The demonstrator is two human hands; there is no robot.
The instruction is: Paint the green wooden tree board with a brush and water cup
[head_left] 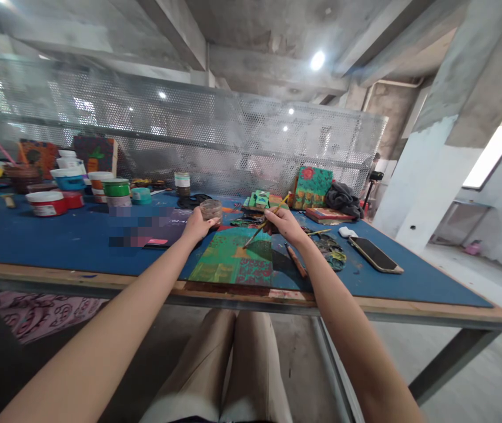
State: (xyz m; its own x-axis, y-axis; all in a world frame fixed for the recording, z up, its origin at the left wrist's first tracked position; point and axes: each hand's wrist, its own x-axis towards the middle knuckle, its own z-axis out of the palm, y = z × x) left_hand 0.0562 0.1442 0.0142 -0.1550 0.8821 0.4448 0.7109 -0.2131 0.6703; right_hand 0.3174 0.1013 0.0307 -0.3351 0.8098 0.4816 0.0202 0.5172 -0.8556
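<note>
My left hand [198, 225] is wrapped round a small clear jar [211, 210] of murky brownish look, just beyond the painting's upper left corner. In my right hand [283, 222] is a paintbrush [256, 234], its tip slanting down to the left over the painting. That painting [220, 258] lies flat near the table's front edge, green with yellow and orange patches and a dark red patterned corner. Whether the bristles touch its surface I cannot tell. Beside my right forearm lies a brown stick-like tool [295, 261], and further right a paint-smeared palette [337, 255].
On the blue tabletop [79, 247] a phone [375, 254] lies at the right. Several paint tubs [47, 204] stand at the left. A second painting [314, 187] leans at the back, near a dark cloth [344, 200]. A perforated metal screen [233, 138] rises behind.
</note>
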